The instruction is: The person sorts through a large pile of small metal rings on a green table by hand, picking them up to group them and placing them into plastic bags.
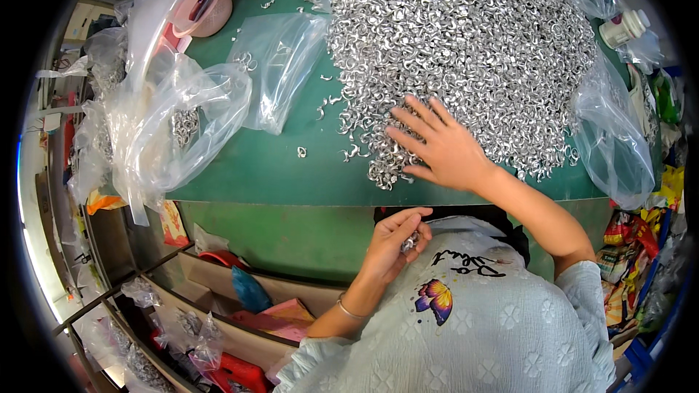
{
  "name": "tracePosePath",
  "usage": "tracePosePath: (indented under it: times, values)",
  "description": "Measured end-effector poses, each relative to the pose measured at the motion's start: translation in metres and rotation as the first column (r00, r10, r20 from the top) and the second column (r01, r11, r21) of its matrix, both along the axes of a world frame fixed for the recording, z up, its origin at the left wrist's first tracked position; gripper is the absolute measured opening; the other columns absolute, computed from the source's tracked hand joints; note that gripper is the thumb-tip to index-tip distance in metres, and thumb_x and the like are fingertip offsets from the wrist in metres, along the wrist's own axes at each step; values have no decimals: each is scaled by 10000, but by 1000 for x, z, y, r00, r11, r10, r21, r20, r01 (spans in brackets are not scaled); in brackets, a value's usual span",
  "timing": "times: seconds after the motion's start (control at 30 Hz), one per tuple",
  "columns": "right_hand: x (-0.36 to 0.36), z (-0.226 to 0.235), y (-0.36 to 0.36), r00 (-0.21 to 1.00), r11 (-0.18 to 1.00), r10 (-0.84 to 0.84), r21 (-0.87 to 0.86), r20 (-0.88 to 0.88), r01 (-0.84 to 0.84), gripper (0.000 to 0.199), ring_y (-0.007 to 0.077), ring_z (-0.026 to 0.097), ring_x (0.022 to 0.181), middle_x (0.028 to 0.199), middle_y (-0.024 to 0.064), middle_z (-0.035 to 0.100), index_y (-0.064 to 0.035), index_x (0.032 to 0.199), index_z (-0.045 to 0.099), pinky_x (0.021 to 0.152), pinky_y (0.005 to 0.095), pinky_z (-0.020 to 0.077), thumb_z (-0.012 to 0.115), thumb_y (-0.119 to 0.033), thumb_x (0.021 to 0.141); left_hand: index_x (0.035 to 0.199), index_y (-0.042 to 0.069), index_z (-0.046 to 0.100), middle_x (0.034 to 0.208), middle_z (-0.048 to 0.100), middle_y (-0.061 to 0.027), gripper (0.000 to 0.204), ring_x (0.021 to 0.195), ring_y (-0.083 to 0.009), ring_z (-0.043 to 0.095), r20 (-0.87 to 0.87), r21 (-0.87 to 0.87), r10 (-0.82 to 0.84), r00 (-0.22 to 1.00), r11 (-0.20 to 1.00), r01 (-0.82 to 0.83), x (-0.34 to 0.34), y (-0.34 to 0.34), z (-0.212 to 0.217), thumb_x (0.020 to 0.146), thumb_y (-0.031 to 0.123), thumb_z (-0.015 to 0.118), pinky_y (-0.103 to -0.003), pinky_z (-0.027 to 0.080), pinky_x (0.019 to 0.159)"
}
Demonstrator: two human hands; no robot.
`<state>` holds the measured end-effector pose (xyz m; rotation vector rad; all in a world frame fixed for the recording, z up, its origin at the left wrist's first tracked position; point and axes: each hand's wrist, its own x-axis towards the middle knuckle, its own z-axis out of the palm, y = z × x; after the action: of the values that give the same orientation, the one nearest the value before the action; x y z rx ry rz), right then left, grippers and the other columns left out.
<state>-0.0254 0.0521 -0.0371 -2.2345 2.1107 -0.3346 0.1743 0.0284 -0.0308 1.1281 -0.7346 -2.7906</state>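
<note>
1. Right hand (444,149): fingers spread flat, palm down, resting on the near edge of the heap of small silver metal hooks (466,51) on the green table (269,167).
2. Left hand (397,240): held below the table edge, close to the chest, fingers curled together and pinching a few small silver pieces (411,241); thin bracelet (349,311) at the wrist.
3. Heap: wide, covering most of the far right part of the table, lying partly on clear plastic sheeting (615,138) that shows at its right side.
4. Stray hooks (301,151): scattered singly on bare green surface just left of the heap.
5. Left of the table: several clear plastic bags (175,124), 1 holding a small clump of the same silver pieces.
6. Far left corner: pink roll-shaped object (207,6), partly under plastic.
7. Far right corner: white bottle (623,28) lying on its side.
8. Below the table, left: shelves (218,298) with more bags and red and blue items.
9. Lower right: pale patterned top with a butterfly print (435,298).
</note>
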Motion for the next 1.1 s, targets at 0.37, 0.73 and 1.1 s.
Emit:
tracePosePath:
  times: [0.37,0.73,1.1]
  values:
    - [-13,8,-27,984,974,-160,-148,78,170,423,314,285,1278,1295,102,416,-76,1058,584,1044,485,226,643,-366,756,1233,-33,459,804,578,-103,355,495,-56,400,5,-104,113,994,988,-112,-3,-28,5,899,75,507,-158,263,366]
    - [-9,19,9,940,913,-138,-327,312,243,172,253,485,960,936,61,552,-58,869,610,776,359,373,668,-152,736,1150,-47,522,791,600,-89,282,498,-56,422,-28,-282,310,950,910,-305,-14,-54,8,903,91,513,-162,287,355]
    - [47,2,5,963,961,-232,-120,133,248,192,229,467,800,785,53,505,-43,826,596,689,345,360,678,-179,718,964,-12,578,577,474,-24,190,427,-51,365,43,-226,272,961,940,-256,-10,-40,4,918,163,518,-163,224,334]
